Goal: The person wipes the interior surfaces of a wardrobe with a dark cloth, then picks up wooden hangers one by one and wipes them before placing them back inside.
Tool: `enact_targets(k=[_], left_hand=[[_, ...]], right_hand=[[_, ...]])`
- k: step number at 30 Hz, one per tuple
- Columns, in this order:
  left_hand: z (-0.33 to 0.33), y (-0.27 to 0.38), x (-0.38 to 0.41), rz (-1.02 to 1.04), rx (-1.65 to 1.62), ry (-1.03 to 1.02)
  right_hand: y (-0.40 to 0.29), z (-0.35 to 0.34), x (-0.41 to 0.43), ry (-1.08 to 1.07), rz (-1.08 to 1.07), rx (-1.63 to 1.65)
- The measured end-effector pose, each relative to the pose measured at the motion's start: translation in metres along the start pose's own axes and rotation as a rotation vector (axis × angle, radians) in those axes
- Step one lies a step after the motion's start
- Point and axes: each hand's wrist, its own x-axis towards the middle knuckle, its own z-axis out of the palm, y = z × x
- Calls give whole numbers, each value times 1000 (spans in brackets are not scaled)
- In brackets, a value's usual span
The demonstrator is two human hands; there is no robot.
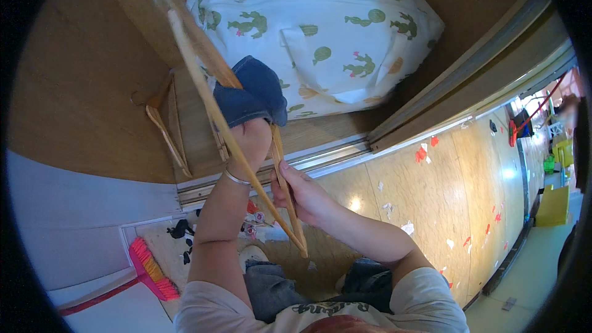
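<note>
My right hand point(303, 194) is closed around the wooden bar of a clothes hanger point(203, 88), close to its lower corner. The hanger slants up to the left across my left forearm. Dark blue denim fabric point(252, 90) covers the fingers of my left hand point(252, 136), of which only the back and wrist, with a bangle, show; whether it grips the cloth or the hanger is hidden. Behind the denim, a white storage bag with a cactus print point(323, 46) lies in the wooden cabinet.
More wooden hangers point(162, 120) lie at the cabinet's left. A sliding-door track point(333, 150) edges its floor. A pink broom point(150, 270) is at lower left; paper scraps point(421, 153) and small black items point(180, 230) litter the floor. Yellow chairs point(552, 206) stand far right.
</note>
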Motion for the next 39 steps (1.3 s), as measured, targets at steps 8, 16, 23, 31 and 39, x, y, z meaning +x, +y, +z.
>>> enact_targets(k=[8, 16, 23, 31, 39], left_hand=[[7, -18, -15, -123, -187, -57], [2, -31, -11, 104, 200, -158], [-14, -2, 11, 525, 597, -87], [-54, 5, 30, -65, 35, 564], [-49, 29, 12, -158, -335, 465]], right_hand=[[-17, 0, -9, 123, 118, -52], [-41, -24, -16, -117, 167, -6], [-55, -8, -25, -186, 207, -106], [-51, 5, -20, -404, 280, 66], [-33, -11, -10, -468, 378, 152]])
